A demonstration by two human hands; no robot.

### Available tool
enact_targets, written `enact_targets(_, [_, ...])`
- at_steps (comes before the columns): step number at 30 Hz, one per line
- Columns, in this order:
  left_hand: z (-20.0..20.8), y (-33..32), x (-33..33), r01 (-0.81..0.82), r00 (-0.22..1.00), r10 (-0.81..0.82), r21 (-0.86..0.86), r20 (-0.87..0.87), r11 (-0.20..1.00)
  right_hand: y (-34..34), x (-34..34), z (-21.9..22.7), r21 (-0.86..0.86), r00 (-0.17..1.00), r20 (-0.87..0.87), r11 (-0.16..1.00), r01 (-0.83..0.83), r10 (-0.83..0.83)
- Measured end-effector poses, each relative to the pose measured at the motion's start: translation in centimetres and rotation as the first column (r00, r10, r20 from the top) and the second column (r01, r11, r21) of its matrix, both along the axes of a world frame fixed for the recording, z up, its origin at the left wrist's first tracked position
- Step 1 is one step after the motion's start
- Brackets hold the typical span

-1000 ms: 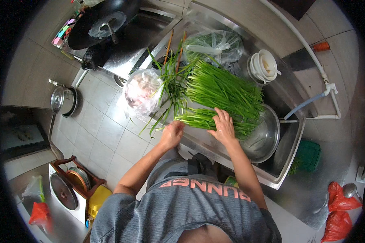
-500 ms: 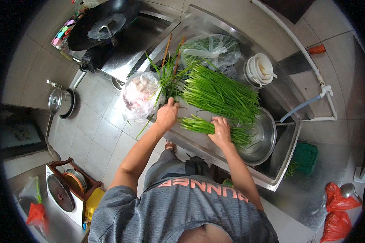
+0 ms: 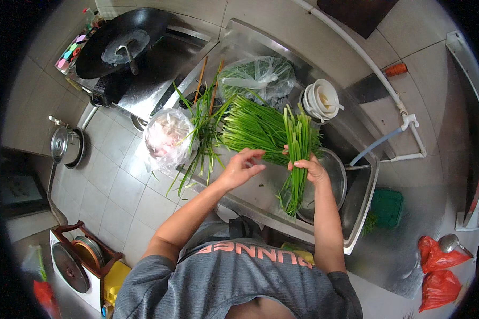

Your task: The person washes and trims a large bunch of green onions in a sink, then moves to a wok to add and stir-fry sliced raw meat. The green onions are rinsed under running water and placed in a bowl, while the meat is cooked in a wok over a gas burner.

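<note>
A bunch of green garlic chives (image 3: 298,133) stands nearly upright in my right hand (image 3: 313,169), its fingers wrapped round the stalks. The pale ends point away from me and the leaf tips hang toward the sink's front edge. To its left, my left hand (image 3: 243,170) holds nothing, with thumb and fingers apart. Just beyond it lies a large pile of chives (image 3: 253,127) on the steel counter. Loose chive scraps (image 3: 201,127) are strewn left of the pile. Partly hidden behind my right hand is a steel basin (image 3: 341,183).
Beside the scraps sits a clear bag of pinkish-white contents (image 3: 167,135). Behind the pile are a bag of greens (image 3: 258,77) and stacked white bowls (image 3: 320,100). A black wok (image 3: 120,42) is at the far left. A blue hose (image 3: 377,144) reaches over the sink at right.
My right hand has lifted the bunch and turned it from lying sideways to nearly upright. My left hand has moved from the scraps toward the bunch and opened.
</note>
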State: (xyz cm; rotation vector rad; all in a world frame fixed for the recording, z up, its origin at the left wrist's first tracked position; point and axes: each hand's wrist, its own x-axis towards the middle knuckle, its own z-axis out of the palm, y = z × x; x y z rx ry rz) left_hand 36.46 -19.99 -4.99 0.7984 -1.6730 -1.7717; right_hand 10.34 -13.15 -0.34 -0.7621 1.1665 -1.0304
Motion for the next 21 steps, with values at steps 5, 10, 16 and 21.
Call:
enact_targets(5, [1.2,-1.0,-4.2,-0.16,0.987,0.146,-0.272,-0.073,0.949,-1.5,1.0,0.5,0.079,0.99,0.094,0.99,-0.113,0.106])
enact_targets(10, [1.9,-1.7,-3.3,0.049,0.994,-0.029,-0.187,0.109,0.981,-2.3,0.5,1.5,0.043,0.966,0.167,0.977,-0.209,0.199])
enact_targets(16, [4.1,-2.4,-1.9,-0.431,0.901,0.424,-0.076,-0.091,0.899,-2.4,-0.1,2.4,-0.002,0.943,0.207,0.964,-0.266,0.261])
enact_targets(21, [5.2,-3.7,-2.7,-0.102,0.971,0.141,0.2,-0.192,0.974,-2.7,0.5,2.5,0.015,0.921,0.286,0.96,-0.281,0.265])
